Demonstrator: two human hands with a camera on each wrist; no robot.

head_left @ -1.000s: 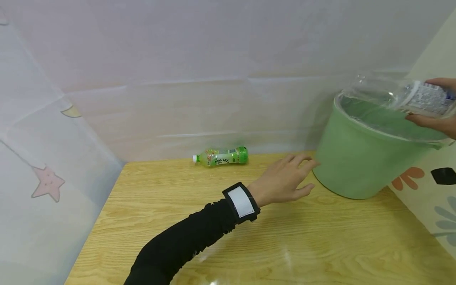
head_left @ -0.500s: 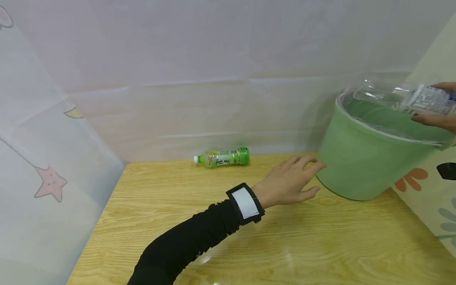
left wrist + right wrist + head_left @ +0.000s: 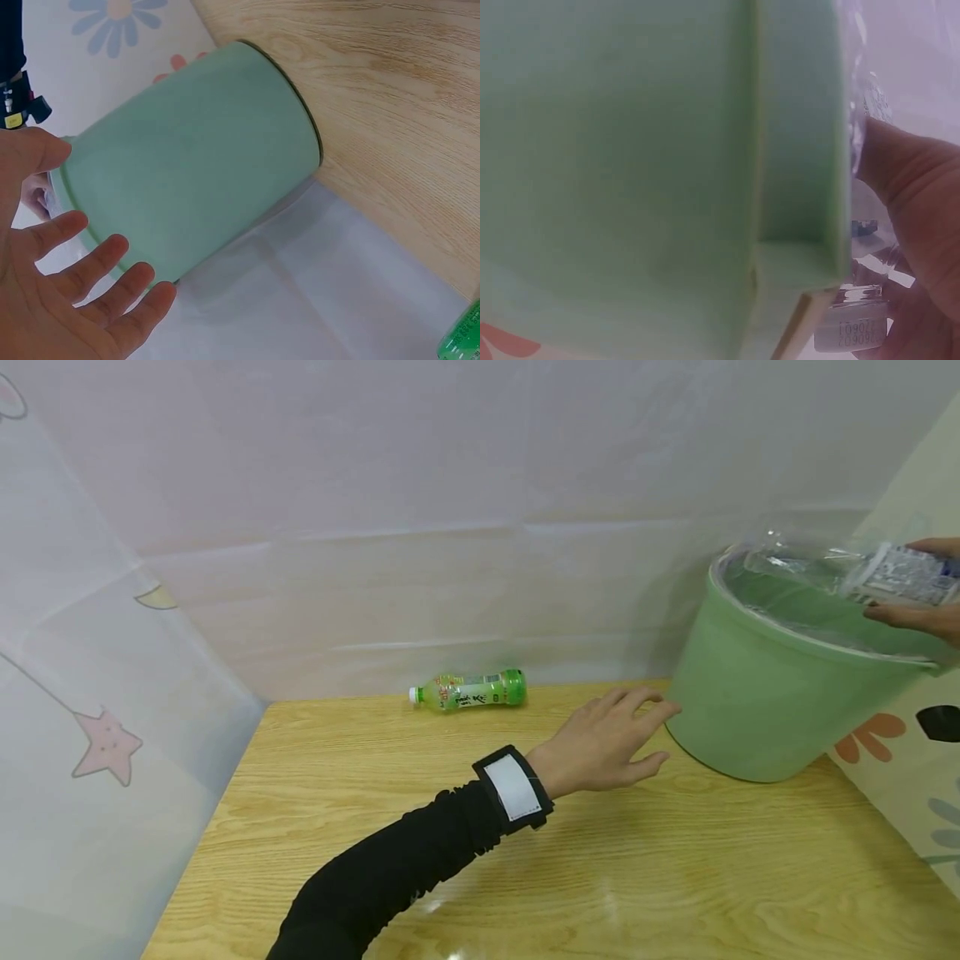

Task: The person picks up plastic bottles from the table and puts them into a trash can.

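The clear plastic bottle [image 3: 855,570] lies tilted over the mouth of the green bucket [image 3: 757,693] at the right edge of the tabletop [image 3: 570,877], gripped by the right hand [image 3: 926,602], while the left hand [image 3: 600,743], fingers [image 3: 90,274] spread straight, touches the bucket's side.

The bucket [image 3: 757,693] stands at the far right of the surface [image 3: 525,860], tilted. The left hand [image 3: 600,743] lies just left of its base. The right hand [image 3: 918,610] holds a crumpled bottle [image 3: 862,568] over the rim. A second bottle [image 3: 468,690] lies far back (on its side) by the wall.
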